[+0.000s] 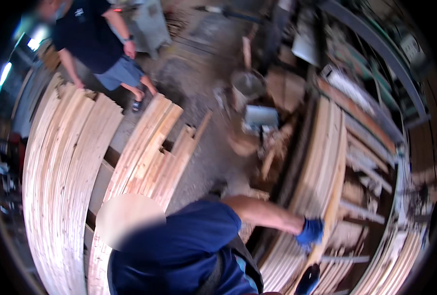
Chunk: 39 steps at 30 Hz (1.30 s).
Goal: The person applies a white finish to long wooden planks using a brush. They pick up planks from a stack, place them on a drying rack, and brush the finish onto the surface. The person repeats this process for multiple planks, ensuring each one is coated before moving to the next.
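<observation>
My left arm, in a dark blue sleeve, stretches right across the view. At its end my left hand (310, 232), in a blue glove, is closed on the edge of a long, pale wooden board (337, 184). This board lies along the right side of a stack of boards (312, 164). Closer to the lower edge, my right hand (308, 280), in a dark blue and black glove, rests at the same board, its fingers pressed together against it. Blur hides the exact finger positions of both hands.
Long stacks of boards (63, 172) fill the left, with a shorter, uneven stack (142, 155) beside them. A person (90, 39) in shorts stands at their far end. A bucket (248, 86) and wood scraps (270, 157) lie ahead. A rack (361, 123) runs along the right.
</observation>
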Motion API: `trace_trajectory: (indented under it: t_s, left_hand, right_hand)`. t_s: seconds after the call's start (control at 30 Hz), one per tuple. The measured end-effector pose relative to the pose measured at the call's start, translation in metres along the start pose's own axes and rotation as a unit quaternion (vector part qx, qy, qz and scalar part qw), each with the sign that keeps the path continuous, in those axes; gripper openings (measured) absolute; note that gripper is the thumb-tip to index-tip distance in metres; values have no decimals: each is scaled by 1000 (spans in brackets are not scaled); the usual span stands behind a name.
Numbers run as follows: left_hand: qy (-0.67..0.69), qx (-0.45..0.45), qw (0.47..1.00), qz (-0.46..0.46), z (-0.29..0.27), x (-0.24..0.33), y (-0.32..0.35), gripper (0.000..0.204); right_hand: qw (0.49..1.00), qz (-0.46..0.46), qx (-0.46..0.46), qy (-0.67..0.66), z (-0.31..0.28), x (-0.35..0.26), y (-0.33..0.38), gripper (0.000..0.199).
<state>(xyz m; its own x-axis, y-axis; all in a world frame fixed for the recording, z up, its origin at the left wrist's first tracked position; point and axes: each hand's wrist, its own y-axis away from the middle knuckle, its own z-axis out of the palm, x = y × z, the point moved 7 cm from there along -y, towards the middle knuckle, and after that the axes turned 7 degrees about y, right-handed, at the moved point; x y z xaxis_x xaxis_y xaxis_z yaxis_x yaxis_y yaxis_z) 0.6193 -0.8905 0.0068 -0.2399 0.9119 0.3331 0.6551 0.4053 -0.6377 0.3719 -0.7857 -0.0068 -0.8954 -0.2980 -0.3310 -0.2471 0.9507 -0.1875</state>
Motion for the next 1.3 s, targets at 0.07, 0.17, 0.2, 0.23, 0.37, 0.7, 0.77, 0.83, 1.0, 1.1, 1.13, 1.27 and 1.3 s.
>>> trace_trajectory:
  t_s: [0.07,0.17,0.2,0.23,0.37,0.7,0.77,0.83,1.0,1.1,1.13,1.27,1.3]
  left_hand:
    - [31,30,999,-20,-53,8,16,39]
    - [22,103,993,-55,-103,-4,55,39]
    - [5,172,983,-61,-143,0,76,36]
    - [35,174,981,-74,-169,-2,96,35]
    - [76,265,915,-293,-201,-42,254,30]
    - [37,275,221,-935,-110,197,729,48]
    - [120,338,160,-920,-77,246,741,42]
    - [197,470,92,-856,-61,250,729,36]
    - [196,451,205,-846,-59,164,745,40]
    - [17,326,452,-830,-170,58,707,38]
    - [-61,308,545,-777,-193,30,686,38]
    - [191,472,441,-739,-195,26,700,31]
    - [277,534,366,-710,-184,33,699,30]
  right_hand:
    - [997,32,-49,-40,-15,-102,-37,31]
    - [995,-22,-20,-92,-15,-236,-89,48]
    - [985,-28,-15,-171,1,-249,-101,57]
    - [977,-26,-27,-209,15,-274,-110,49]
    - [929,-66,-148,-334,87,-367,-139,27]
    - [859,-200,-318,-348,153,-451,-154,19]
    - [867,-201,-315,-330,157,-451,-160,19]
    - [879,-271,-273,-281,144,-470,-170,19]
    - [857,-255,-368,-254,189,-466,-176,19]
    - [867,-304,-311,-242,203,-497,-194,22]
    - [846,-244,-376,-288,205,-520,-197,22]
    - [844,-300,-389,-216,311,-504,-234,23]
    - [887,-179,-328,-270,352,-471,-253,26]
